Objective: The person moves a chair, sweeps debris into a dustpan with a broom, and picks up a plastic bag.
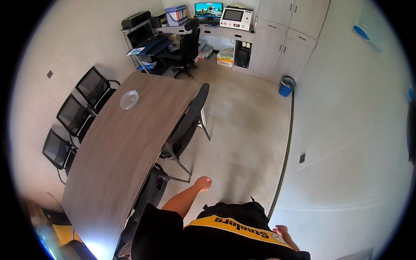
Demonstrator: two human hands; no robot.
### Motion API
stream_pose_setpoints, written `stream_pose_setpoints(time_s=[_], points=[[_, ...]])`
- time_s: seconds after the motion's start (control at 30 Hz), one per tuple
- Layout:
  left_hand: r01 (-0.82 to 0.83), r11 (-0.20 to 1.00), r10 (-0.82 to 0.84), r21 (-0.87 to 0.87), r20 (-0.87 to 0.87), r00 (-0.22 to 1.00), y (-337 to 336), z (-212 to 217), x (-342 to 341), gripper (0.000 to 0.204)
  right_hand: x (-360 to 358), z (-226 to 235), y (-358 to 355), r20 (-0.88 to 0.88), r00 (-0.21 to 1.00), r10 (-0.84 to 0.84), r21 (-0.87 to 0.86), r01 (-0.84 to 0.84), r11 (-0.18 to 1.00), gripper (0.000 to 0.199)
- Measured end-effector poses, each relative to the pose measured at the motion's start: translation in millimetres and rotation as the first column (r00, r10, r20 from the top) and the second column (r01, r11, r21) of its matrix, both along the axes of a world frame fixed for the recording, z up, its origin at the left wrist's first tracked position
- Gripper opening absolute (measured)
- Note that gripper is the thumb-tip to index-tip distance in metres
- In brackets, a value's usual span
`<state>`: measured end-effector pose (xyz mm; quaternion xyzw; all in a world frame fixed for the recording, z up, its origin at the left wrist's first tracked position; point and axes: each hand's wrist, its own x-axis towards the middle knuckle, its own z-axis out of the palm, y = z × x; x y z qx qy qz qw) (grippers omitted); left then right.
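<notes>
My left hand [203,183] hangs in front of me over the floor, its fingers loosely curled and nothing visible in them. The nearest object to it is a black mesh chair [188,125] at the right side of the long table. At the lower right, my right hand [281,229] is low beside my body, close to the pale wall. Its fingers look curled in, and I see nothing held there. Between the hands is my black shirt with a yellow band. The long wood-grain table [117,143] stretches away on my left, with a clear glass ashtray [129,100] near its far end.
Several mesh chairs [71,115] line the table's left side. Ahead, a desk [208,31] carries a monitor [208,10], a white machine [236,16] and a file box [177,15]. An office chair [186,47] stands before it. A blue bin [286,86] sits by the right wall.
</notes>
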<state>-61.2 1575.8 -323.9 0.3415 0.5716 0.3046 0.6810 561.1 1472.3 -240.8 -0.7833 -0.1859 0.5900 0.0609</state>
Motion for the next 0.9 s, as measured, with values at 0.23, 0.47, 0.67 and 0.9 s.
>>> stream_pose_setpoints(time_s=[0.23,0.47,0.67,0.9], points=[[0.133,0.983,-0.176,-0.125,-0.451,0.875,161,18,13,0.020,-59,46,206,0.005,0.970,0.245,-0.016,-0.244,0.970,0.014],[0.683,0.717,-0.498,-0.139,-0.788,0.363,221,69,18,0.029,-66,-91,529,-0.171,0.973,0.158,-0.055,-0.170,0.984,0.015],[0.082,0.973,-0.216,-0.217,-0.717,0.662,343,95,28,0.029,-183,-9,787,0.041,0.834,0.550,0.468,-0.502,0.727,0.021],[0.152,0.988,-0.100,0.003,-0.745,0.659,516,34,-21,0.032,-281,16,893,-0.051,0.793,0.608,0.398,-0.542,0.740,0.030]])
